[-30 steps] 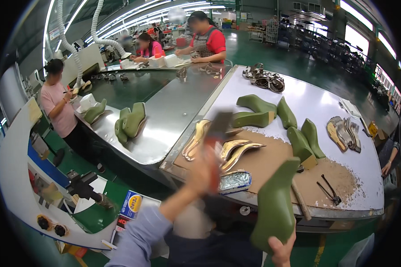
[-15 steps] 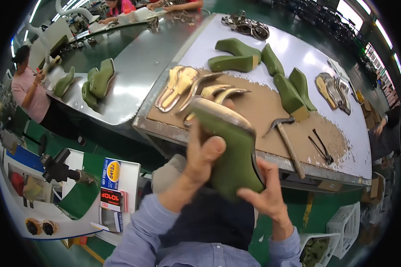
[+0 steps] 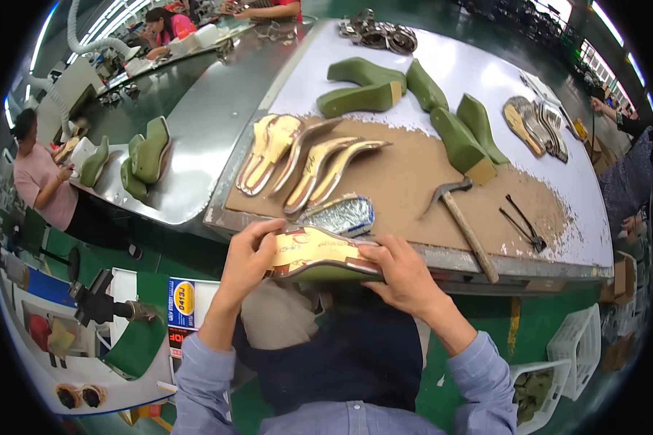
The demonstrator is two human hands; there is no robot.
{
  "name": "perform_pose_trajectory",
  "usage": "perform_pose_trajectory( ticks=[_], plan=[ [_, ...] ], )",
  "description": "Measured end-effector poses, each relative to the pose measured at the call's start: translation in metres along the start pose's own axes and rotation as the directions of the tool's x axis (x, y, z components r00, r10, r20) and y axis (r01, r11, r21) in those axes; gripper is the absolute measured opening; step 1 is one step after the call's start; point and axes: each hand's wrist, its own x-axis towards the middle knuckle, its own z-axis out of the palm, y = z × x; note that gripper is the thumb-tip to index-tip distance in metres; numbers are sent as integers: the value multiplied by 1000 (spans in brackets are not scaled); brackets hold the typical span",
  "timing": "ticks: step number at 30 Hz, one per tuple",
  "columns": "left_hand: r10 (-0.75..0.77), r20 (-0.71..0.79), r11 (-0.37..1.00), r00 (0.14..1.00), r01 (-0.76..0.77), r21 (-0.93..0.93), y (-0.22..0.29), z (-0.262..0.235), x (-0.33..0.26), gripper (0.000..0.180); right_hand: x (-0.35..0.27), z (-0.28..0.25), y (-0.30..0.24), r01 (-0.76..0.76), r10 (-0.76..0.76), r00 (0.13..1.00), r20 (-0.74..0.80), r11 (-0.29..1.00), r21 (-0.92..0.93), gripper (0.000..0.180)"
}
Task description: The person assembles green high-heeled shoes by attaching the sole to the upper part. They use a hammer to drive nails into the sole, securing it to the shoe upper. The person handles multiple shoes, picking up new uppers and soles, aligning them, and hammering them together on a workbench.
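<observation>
Olive-green boot on its last (image 3: pixel 319 262) now turned sole-up and lowered to lap; gripped by left hand (image 3: pixel 245 259) and right hand (image 3: pixel 403 274), fingers curled closed around it.

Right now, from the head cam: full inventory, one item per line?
Boot: one, olive green, sole up, held in both hands at the near bench edge.
Insoles: about four, gold, on the brown mat.
Foil pad: one, silver, behind the held boot.
Hammer: one, wooden handle, right on the mat.
Pliers: one, dark, right of the hammer.
Green boots: several, far side of the bench.
Bench: one, white top.
Other workers: some, left and far end.
Left hand: grips the boot's left end.
Right hand: grips its right end.
</observation>
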Motion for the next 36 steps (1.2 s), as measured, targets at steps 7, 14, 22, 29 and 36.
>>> perform_pose_trajectory(
  ticks=[7, 14, 22, 29, 36],
  plan=[
    [-125, 626, 730, 770, -356, 584, 62, 77, 123, 33, -3, -1, -1, -9, 9, 1000, 8, 999, -44, 70],
    [-14, 678, 692, 735, -482, 538, 39, 81, 132, 23, -7, 5, 2, -44, 44, 998, -38, 999, -12, 65],
    [8, 476, 913, 879, -201, 356, 72, 82, 113, 15, -14, 8, 6, -28, 30, 997, -70, 999, 25, 65],
    [95, 442, 850, 892, -304, 431, 70, 78, 103, 19, -8, 4, -3, -64, 66, 996, -64, 998, 18, 59],
    [161, 326, 878, 932, -286, 383, 82, 72, 103, 18, -4, -2, -10, -74, 74, 997, -36, 997, 2, 63]
  ],
)
